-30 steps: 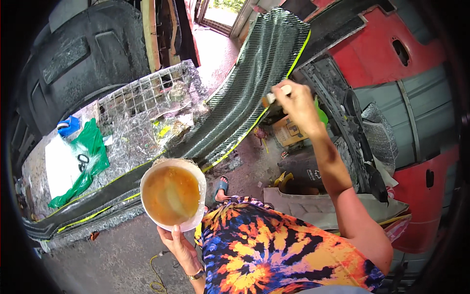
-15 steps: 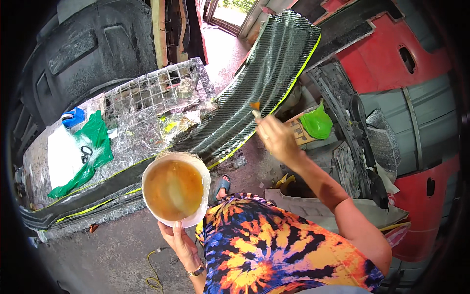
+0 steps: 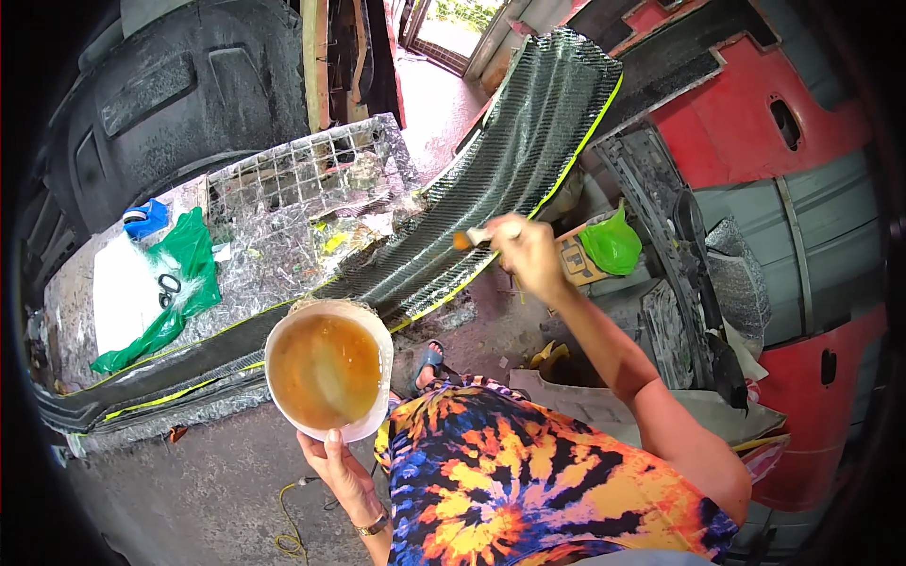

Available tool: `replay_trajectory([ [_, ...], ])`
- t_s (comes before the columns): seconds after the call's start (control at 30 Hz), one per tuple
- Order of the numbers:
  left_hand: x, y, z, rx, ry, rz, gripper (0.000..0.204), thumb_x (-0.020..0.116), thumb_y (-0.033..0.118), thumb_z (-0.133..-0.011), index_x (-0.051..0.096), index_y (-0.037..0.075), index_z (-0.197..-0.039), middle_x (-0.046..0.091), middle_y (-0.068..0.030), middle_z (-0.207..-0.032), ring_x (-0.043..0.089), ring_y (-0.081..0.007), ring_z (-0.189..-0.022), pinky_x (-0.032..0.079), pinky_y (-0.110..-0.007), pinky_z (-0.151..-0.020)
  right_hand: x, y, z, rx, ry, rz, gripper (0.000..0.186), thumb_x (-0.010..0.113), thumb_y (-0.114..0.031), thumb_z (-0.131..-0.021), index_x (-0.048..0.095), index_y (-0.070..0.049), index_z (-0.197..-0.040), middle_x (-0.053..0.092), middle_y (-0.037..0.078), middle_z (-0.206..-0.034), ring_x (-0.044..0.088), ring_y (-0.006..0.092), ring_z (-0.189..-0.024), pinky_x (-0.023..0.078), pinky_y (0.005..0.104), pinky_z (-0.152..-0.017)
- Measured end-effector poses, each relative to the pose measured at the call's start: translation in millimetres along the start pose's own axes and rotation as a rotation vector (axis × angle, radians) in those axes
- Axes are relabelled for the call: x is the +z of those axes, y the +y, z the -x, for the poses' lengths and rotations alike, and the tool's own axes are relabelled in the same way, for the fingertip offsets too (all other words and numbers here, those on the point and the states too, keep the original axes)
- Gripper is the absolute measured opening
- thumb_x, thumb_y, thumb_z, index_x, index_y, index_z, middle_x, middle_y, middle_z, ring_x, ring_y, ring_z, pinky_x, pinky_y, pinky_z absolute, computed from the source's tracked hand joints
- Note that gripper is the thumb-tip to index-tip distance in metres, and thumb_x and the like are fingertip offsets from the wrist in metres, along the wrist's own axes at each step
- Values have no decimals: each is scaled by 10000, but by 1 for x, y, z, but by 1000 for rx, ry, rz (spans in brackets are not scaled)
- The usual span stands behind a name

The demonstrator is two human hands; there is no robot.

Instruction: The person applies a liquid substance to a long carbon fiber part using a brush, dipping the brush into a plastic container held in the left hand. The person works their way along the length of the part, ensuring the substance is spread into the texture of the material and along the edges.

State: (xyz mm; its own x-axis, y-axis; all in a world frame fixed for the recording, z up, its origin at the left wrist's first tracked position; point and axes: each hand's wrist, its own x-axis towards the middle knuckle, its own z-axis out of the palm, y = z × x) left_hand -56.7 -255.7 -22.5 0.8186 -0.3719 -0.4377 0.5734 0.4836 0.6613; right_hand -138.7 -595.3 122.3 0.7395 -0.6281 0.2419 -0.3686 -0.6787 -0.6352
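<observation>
Moved since half a sec ago: brush (image 3: pixel 476 235), down-left along the dark woven strip (image 3: pixel 528 141), tog. w/ right hand (image 3: pixel 530 257); now pointing left and slightly down, bristles (image 3: pixel 461 241) first, instead of up. Looks like mid-coating, prob brushing amber liquid (image 3: pixel 326 373) onto it. Can't tell re: bristles, touching or just above. Pinching the brush in curled fingers on the right, kinda blurry. Gripping the tub (image 3: pixel 366 423) from below w/ left hand (image 3: pixel 338 472), thumb on near wall, other fingers mostly hidden. Strip location: along near side of the bench (image 3: pixel 274 255), sticking out past its right end. Long axis: diagonal and curved, upper right near the doorway (image 3: pixel 444 38) to lower left, seemingly carrying on behind the tub. Next move, imo: calls for low strokes along that axis, minding the yellow edging (image 3: pixel 559 184), w/ tub level to avoid spills.
</observation>
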Motion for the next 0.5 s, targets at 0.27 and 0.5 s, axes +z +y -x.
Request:
replay_trajectory([
  [0.27, -1, -2, -1, -9, -12, -7, 642, 702, 195, -823, 393, -12, -1346, 505, -138, -1291, 525, -249, -1183, 454, -395, -976, -49, 9, -32, 232, 20, -71, 167, 601, -148, -937, 654, 9, -958, 620, 23, -679, 451, 34, -444, 343, 212, -391],
  [0.5, -8, 3, 5, 29, 15, 4, 609, 681, 175, -840, 395, -7, -1347, 505, -123, -1286, 507, -220, -1187, 408, -379, -1006, -53, -29, -24, -97, 27, 174, 164, 626, -73, -905, 674, 25, -1027, 665, 53, -831, 545, 64, -651, 434, 214, -586],
])
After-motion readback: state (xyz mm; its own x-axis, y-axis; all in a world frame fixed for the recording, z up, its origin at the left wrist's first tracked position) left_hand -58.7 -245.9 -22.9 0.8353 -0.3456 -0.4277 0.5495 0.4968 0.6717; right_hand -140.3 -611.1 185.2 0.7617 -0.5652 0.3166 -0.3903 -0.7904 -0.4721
